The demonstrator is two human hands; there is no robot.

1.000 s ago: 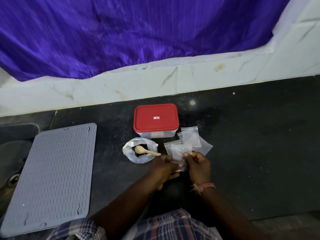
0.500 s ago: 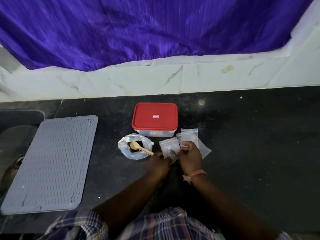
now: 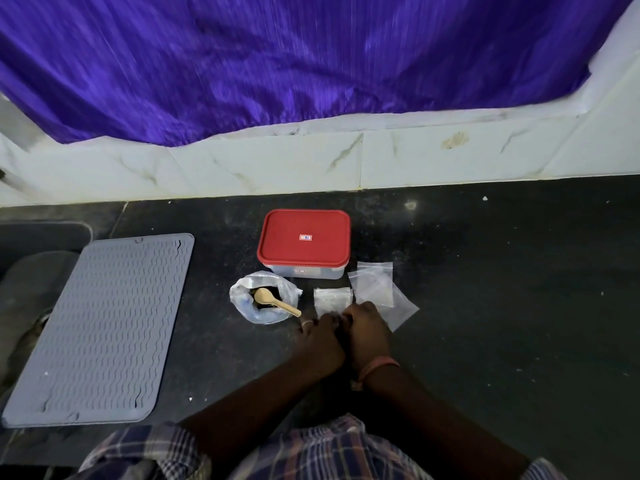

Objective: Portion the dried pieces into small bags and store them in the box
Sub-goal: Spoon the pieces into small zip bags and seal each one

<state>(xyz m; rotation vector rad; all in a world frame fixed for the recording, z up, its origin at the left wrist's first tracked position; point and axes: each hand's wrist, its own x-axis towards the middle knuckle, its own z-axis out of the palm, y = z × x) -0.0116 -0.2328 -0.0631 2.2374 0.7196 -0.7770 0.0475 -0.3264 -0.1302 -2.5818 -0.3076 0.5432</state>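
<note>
A clear box with a shut red lid [image 3: 304,239] stands on the dark counter. In front of it an open plastic bag [image 3: 265,296] holds dark dried pieces and a wooden spoon [image 3: 275,300]. A small clear bag [image 3: 331,299] lies to its right, its near edge pinched by my left hand [image 3: 322,341] and my right hand [image 3: 367,329], which touch each other. Further small clear bags [image 3: 379,289] lie in a loose pile right of that. Whatever is inside the held bag is hidden.
A grey ribbed mat [image 3: 104,327] lies on the left of the counter, next to a sink [image 3: 24,289] at the far left edge. A white tiled ledge [image 3: 311,164] and purple cloth [image 3: 294,57] run behind. Bare dark counter [image 3: 519,289] stretches right.
Both hands have come closer together at the small bag's near edge, and the bag has gone down flatter onto the counter. The camera has shifted slightly.
</note>
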